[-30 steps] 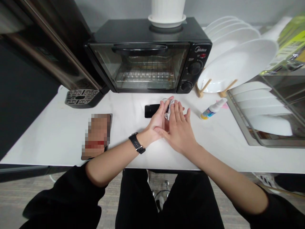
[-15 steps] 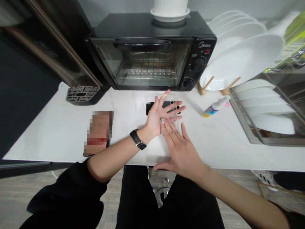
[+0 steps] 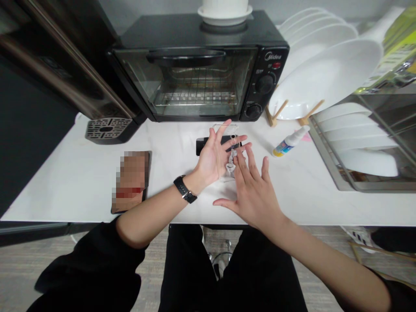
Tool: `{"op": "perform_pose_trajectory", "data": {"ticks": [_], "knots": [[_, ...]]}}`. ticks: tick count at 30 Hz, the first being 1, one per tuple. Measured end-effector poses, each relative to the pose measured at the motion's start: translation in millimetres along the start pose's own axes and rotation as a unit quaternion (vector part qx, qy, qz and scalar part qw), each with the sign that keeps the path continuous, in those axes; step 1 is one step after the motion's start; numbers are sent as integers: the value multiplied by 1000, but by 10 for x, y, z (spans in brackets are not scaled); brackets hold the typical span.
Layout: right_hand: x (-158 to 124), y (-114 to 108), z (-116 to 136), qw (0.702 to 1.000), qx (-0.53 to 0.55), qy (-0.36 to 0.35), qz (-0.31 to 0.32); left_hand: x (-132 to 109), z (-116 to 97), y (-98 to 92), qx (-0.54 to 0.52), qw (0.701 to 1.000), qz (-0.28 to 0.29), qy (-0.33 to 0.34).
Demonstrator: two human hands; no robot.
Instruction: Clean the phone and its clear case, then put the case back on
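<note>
Palm up, my left hand (image 3: 212, 156) is open with its fingers spread, a black watch (image 3: 185, 189) on its wrist. My right hand (image 3: 256, 186) is open too, fingers stretched out, palm facing down. At its fingertips, against the little-finger side of my left hand, is a crumpled greyish-white wad (image 3: 231, 164), perhaps tissue. Whether it rests on the left palm or only touches it I cannot tell. Partly hidden behind my left hand lie a black phone (image 3: 202, 146) and a clear plastic piece (image 3: 227, 126) like a phone case.
A toaster oven (image 3: 195, 82) stands at the back, a potted base (image 3: 224, 15) on top. To the right are a small spray bottle (image 3: 289, 143), white plates (image 3: 328, 78) in a wooden rack and a metal dish basin (image 3: 338, 177). A blurred-screen device (image 3: 131, 180) lies left.
My right hand has slid right, off the heel of my left palm, and its fingers have spread. More of the crumpled wad shows now. The camera view has shifted slightly.
</note>
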State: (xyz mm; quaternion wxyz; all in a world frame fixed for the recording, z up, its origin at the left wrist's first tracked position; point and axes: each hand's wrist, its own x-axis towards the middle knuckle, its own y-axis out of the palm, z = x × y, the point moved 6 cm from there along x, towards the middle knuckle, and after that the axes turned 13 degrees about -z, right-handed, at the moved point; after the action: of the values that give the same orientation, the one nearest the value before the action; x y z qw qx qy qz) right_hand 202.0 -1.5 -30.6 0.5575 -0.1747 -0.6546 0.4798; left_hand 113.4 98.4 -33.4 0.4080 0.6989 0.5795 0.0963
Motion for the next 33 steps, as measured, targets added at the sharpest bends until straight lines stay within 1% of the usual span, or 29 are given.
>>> {"op": "perform_pose_trajectory", "data": {"ticks": [3, 6, 9, 11, 15, 18, 21, 24, 27, 30, 33], "knots": [[169, 73, -106, 1000, 16, 25, -1, 3, 56, 17, -17, 999, -16, -39], [337, 180, -174, 997, 33, 69, 9, 5, 128, 64, -45, 997, -22, -65], [448, 280, -140, 991, 65, 112, 22, 11, 177, 105, -72, 996, -16, -54], [492, 305, -74, 989, 90, 118, 23, 18, 205, 109, -83, 995, -12, -47], [515, 289, -2, 984, 150, 82, 44, 13, 235, 106, -76, 995, 7, -64], [486, 249, -43, 980, 186, 46, 61, -19, 208, 96, -52, 996, -1, -79], [448, 209, -81, 977, 204, 13, 57, -48, 151, 90, -46, 996, -7, -73], [395, 198, -51, 975, 214, -17, 59, -42, 106, 48, -43, 998, -14, -54], [295, 176, 20, 973, 215, -46, 65, -8, 78, -27, -47, 998, -28, -33], [138, 100, 80, 972, 212, -74, 71, 25, 63, -83, -51, 998, -40, -22], [-34, -4, 103, 970, 204, -100, 85, 38, 43, -91, -36, 999, -34, -7]]}}
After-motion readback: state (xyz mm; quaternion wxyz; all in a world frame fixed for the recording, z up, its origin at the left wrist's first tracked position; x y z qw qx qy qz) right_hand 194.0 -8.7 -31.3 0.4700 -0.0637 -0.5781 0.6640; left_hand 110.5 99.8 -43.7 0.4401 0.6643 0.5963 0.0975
